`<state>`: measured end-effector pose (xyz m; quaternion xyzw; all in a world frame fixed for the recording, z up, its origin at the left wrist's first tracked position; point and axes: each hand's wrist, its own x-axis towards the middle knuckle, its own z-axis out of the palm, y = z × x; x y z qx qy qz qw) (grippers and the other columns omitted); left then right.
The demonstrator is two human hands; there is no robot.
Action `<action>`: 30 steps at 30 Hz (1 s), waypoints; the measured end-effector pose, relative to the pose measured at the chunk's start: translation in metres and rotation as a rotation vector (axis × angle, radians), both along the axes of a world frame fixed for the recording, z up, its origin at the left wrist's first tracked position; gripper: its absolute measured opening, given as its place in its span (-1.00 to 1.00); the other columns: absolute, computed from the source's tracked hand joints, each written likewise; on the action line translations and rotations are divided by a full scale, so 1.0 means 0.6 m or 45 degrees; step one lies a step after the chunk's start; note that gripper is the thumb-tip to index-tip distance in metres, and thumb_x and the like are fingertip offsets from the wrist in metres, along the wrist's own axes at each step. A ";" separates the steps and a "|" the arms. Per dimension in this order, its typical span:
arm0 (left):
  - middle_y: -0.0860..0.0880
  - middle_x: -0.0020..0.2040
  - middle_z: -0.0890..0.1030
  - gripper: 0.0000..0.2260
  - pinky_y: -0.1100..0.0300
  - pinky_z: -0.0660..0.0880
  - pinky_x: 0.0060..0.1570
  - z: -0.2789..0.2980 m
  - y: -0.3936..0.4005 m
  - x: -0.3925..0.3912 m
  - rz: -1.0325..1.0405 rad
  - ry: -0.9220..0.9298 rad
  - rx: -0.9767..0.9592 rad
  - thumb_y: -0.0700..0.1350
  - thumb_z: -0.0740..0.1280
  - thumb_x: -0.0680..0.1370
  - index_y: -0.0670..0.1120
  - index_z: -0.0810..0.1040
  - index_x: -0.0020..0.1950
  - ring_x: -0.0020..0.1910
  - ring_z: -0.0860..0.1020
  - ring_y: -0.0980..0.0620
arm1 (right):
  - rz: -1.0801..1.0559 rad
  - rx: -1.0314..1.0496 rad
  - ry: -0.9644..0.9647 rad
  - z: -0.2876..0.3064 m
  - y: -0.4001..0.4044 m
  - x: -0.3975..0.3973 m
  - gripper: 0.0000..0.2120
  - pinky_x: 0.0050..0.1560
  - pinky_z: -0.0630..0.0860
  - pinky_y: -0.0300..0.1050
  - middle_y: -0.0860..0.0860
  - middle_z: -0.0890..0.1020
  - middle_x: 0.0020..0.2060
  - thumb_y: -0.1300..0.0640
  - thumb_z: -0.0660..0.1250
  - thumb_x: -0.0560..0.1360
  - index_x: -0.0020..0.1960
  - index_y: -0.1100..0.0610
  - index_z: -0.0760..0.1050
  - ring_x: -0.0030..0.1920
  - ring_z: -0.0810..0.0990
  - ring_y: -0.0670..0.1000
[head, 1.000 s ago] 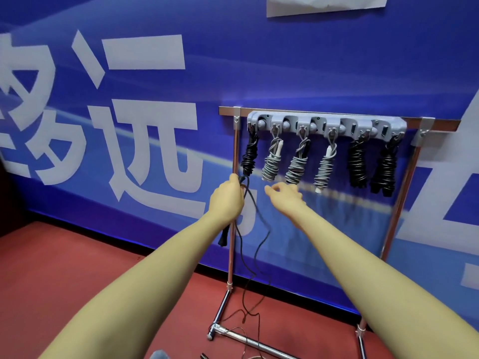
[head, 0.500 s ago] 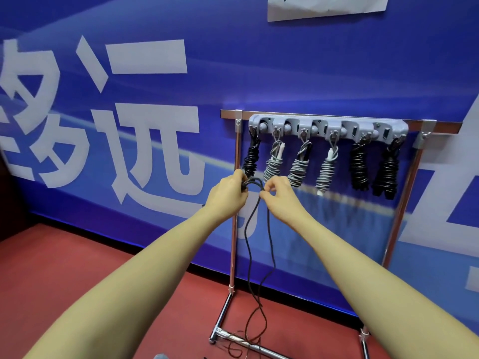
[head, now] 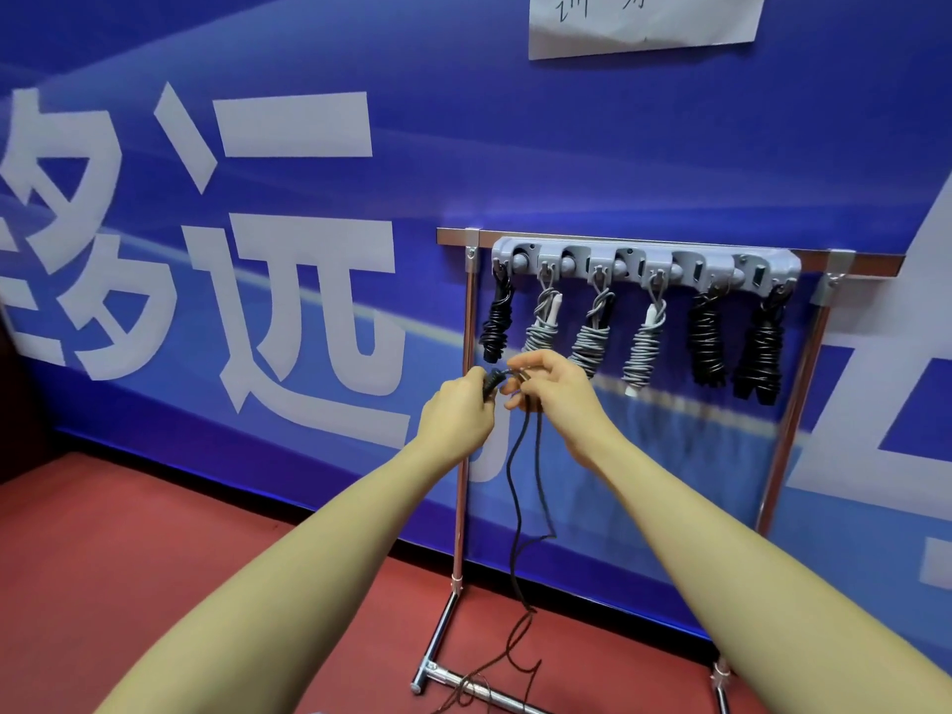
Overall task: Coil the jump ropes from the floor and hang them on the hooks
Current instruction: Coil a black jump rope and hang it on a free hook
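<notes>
Wall: blue banner (head: 515, 162) with large white characters, behind the hands
Paper: white sheet (head: 644, 18), above
Floor: red (head: 154, 548), below

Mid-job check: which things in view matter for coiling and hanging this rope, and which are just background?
In the job:
black rope, held by left hand and right hand
hook rail
metal rack
six hung ropes, e.g.

Just there:
blue banner
paper sheet
red floor

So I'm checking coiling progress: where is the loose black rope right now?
Head view, centre: the loose black rope is held by both hands, left hand and right hand, before the rack, trailing to the floor.
</notes>
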<state>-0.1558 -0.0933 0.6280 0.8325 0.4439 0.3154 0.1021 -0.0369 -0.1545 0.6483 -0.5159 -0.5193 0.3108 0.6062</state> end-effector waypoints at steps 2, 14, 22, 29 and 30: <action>-0.15 -0.10 0.55 -0.92 0.09 0.34 -0.31 -0.001 0.000 0.001 -0.014 0.027 0.003 -0.21 0.12 0.60 -0.18 0.38 0.03 -0.21 0.46 -0.15 | 0.010 0.014 -0.093 -0.002 -0.003 0.005 -0.79 -0.14 0.53 -0.15 0.14 0.61 -0.23 0.42 0.21 0.51 -0.04 0.15 0.51 -0.38 0.57 -0.04; -0.11 -0.21 0.56 -0.89 0.07 0.47 -0.36 0.002 -0.003 -0.011 -0.304 -0.168 -0.166 -0.19 0.14 0.58 -0.08 0.44 0.03 -0.32 0.57 -0.19 | -0.006 0.112 -0.093 -0.004 -0.009 0.020 -0.88 -0.17 0.55 -0.27 0.11 0.65 -0.20 0.37 0.35 0.49 -0.03 0.20 0.57 -0.29 0.60 -0.08; -0.01 -0.36 0.47 -0.81 0.13 0.38 -0.37 0.017 -0.005 -0.002 -0.247 -0.221 -0.431 -0.09 0.19 0.58 -0.15 0.51 -0.13 -0.40 0.39 -0.02 | 0.003 0.122 -0.124 -0.005 -0.007 0.025 -0.88 -0.15 0.55 -0.25 0.14 0.66 -0.18 0.36 0.36 0.49 -0.02 0.21 0.59 -0.26 0.59 -0.04; -0.02 -0.46 0.26 -0.75 0.22 0.17 -0.46 0.023 -0.008 -0.001 -0.232 -0.466 -0.417 -0.22 0.21 0.50 -0.12 0.27 -0.36 -0.48 0.19 0.04 | 0.034 0.055 -0.178 -0.009 -0.012 0.033 -0.93 -0.14 0.53 -0.29 0.02 0.63 -0.29 0.23 0.35 0.52 -0.01 0.12 0.50 -0.23 0.63 -0.06; -0.04 -0.45 0.27 -0.75 0.20 0.18 -0.44 0.021 -0.006 0.000 -0.233 -0.523 -0.433 -0.22 0.21 0.49 -0.11 0.27 -0.38 -0.47 0.20 0.02 | 0.053 0.026 -0.225 -0.011 -0.013 0.034 -0.97 -0.15 0.52 -0.32 0.01 0.64 -0.29 0.22 0.34 0.53 -0.05 0.12 0.50 -0.23 0.63 -0.07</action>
